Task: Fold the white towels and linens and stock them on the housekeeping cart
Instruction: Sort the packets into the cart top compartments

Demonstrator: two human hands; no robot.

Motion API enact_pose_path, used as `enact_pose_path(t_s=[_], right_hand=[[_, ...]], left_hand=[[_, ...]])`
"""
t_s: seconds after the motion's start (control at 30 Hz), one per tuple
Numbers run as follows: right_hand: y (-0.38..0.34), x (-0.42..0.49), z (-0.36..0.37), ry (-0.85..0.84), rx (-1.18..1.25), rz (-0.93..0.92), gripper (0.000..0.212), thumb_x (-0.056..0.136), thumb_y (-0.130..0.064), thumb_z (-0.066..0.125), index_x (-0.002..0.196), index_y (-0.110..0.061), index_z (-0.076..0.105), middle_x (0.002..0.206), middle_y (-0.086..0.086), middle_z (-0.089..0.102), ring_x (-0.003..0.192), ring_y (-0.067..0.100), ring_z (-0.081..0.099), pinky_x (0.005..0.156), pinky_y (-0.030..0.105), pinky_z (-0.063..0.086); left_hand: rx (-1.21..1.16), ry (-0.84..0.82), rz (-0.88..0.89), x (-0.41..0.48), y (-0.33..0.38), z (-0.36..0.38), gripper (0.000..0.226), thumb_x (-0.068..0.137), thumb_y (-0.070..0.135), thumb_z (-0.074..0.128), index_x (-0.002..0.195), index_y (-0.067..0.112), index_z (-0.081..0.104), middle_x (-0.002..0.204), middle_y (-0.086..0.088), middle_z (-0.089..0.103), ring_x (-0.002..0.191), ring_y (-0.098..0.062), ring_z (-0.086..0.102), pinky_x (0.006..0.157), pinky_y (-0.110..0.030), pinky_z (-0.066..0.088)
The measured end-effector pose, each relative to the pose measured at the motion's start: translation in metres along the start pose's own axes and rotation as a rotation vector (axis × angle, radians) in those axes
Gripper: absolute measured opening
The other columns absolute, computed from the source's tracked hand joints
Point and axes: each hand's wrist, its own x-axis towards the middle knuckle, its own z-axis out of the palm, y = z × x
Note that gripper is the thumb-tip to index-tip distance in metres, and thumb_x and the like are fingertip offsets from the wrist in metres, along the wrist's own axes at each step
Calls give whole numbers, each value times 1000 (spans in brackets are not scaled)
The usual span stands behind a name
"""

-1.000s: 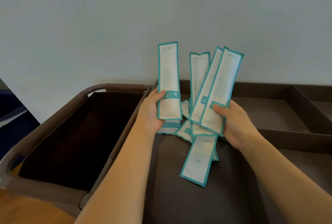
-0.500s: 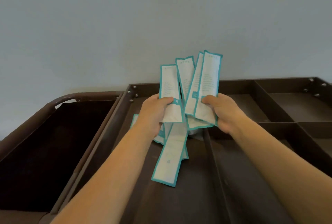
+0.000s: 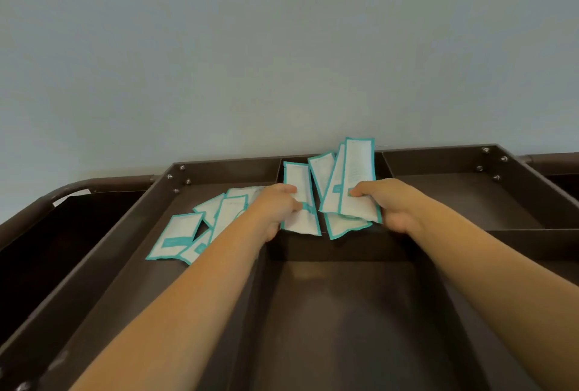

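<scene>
While no towels or linens are showing on the cart [image 3: 225,162], left hand [image 3: 275,208] is pinching one packet [image 3: 297,177], and right hand [image 3: 391,205] is gripping a packet fan [image 3: 357,171] over the cart's rear-middle bay. Loose packets [image 3: 181,234] are lying in its left bay. Linen stocking looks unstarted.

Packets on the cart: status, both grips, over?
Left grip pinches one teal-edged packet. Right grip holds a fan of packets. Loose packets lie in left compartment of cart. Nothing in the way.

Loose teal-edged white packets [image 3: 177,235] lying overlapped at left; fanned packets [image 3: 357,177] upright beside; pale blue-grey wall [image 3: 282,45] behind.
</scene>
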Motion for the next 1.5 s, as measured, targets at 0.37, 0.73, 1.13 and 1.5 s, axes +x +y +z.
enact_pose_path(t_s=[0.37,0.73,1.13,1.5], right_hand=[[9,13,-9,52,59,49,36,87,10,50,122,0,50,118,20,59,104,37,60,80,49,51],[11,24,-8,3,-12,46,38,87,5,55,123,-7,52,109,15,64,96,31,64,77,44,55],[15,27,-8,164,-128,-67,41,86,4,54,126,1,48,109,17,59,82,28,61,59,32,51],[14,20,-2,64,-528,72,30,85,7,56,111,-4,45,100,12,52,88,23,55,53,22,43]], left_hand=[[555,85,10,26,-2,29,47,89,-11,48,133,5,51,137,-17,47,125,-32,46,102,-34,43],[480,136,261,30,-6,37,33,97,9,47,127,14,58,132,-6,57,117,-21,55,98,-34,46],[172,68,15,30,-10,34,35,95,7,54,130,6,52,118,-10,58,96,-21,57,85,-32,47],[1076,162,132,27,-10,51,28,93,8,51,121,5,52,123,-14,57,110,-28,57,84,-30,46]])
